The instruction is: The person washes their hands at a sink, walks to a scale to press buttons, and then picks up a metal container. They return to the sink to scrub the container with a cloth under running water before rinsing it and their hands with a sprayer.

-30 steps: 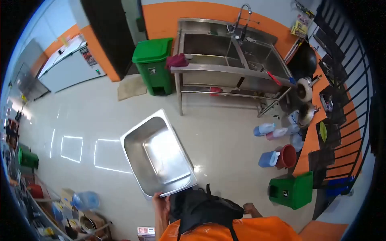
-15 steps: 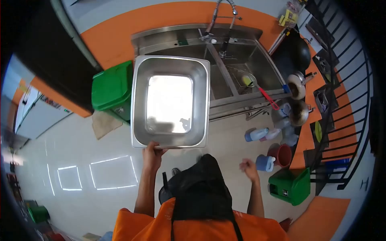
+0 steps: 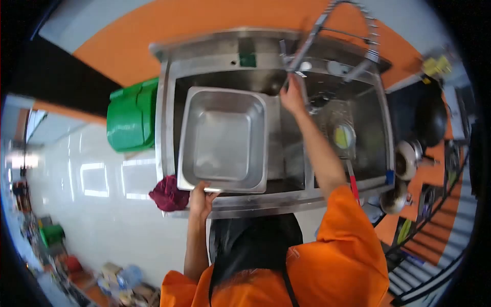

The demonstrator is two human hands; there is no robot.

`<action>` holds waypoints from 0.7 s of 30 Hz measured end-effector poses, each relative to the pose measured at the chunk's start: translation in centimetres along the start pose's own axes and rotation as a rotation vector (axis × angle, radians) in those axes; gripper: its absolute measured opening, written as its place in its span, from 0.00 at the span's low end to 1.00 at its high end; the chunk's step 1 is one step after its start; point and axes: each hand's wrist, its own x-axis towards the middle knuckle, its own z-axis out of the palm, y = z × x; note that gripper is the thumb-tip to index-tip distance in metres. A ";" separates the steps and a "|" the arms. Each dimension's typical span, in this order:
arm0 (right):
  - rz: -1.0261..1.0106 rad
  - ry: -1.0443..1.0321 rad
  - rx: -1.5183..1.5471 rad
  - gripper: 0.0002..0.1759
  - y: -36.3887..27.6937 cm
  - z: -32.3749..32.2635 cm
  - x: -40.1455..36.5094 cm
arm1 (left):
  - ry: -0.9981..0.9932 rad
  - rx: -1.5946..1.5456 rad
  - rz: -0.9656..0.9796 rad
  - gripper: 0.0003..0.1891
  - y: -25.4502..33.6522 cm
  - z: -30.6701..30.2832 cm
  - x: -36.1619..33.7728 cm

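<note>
No words, numbers or brands can be read here. The orange shirt (image 3: 348, 245) bears a small pale mark (image 3: 293, 253) beside the black apron (image 3: 255, 240) — too small to make out — and the yellow packets (image 3: 437, 66) at upper right (blurred) show no legible print.

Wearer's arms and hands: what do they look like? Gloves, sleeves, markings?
Left hand and right hand: no gloves or wristwear visible. Loose short orange sleeves leave the forearms bare; no markings discernible on them.
</note>
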 end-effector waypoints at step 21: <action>0.644 -0.180 1.225 0.19 1.8 0.4 7.0 | -0.042 0.072 -0.381 0.10 -10.3 3.3 18.0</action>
